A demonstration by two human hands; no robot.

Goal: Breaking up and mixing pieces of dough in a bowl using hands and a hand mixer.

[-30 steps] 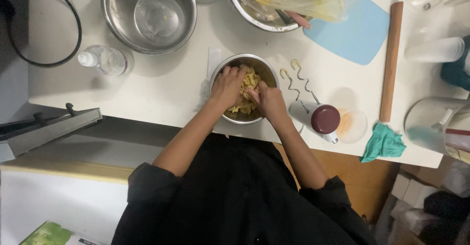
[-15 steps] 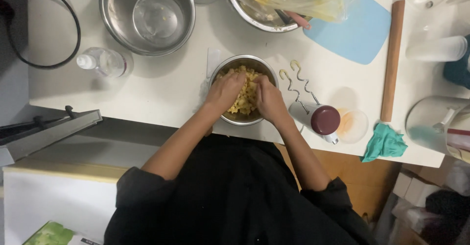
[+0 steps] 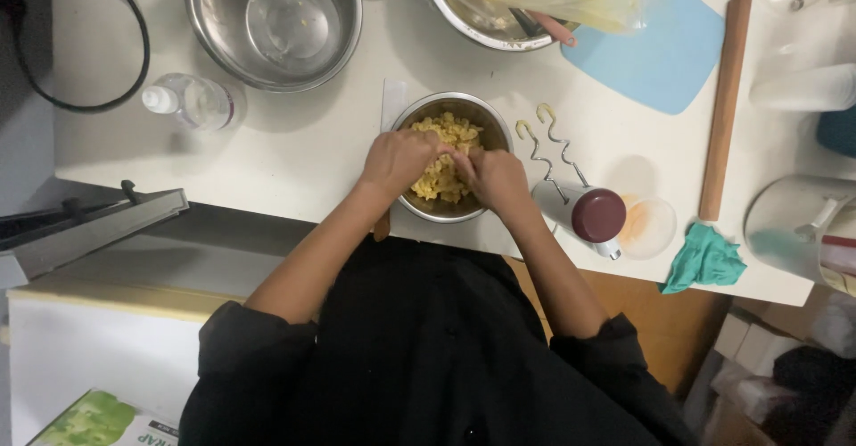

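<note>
A small steel bowl [image 3: 446, 106] sits at the near edge of the white table [image 3: 303, 156]. It holds crumbly yellow dough [image 3: 450, 134]. My left hand [image 3: 399, 160] and my right hand [image 3: 495, 178] are both inside the bowl, fingers curled into the dough, knuckles close together. The fingertips are buried in the crumbs, so part of the dough is hidden.
A hand mixer with two dough hooks [image 3: 571, 187] lies right of the bowl, next to a small dish [image 3: 648, 228]. A wooden rolling pin [image 3: 724, 107], blue mat [image 3: 660, 62] and teal cloth [image 3: 704, 259] lie further right. A big empty steel bowl [image 3: 272, 22] and a plastic bottle [image 3: 189, 100] sit left.
Both hands keep kneading in the bowl; the fingers have shifted slightly, pressing the dough toward the near side. Nothing else moved.
</note>
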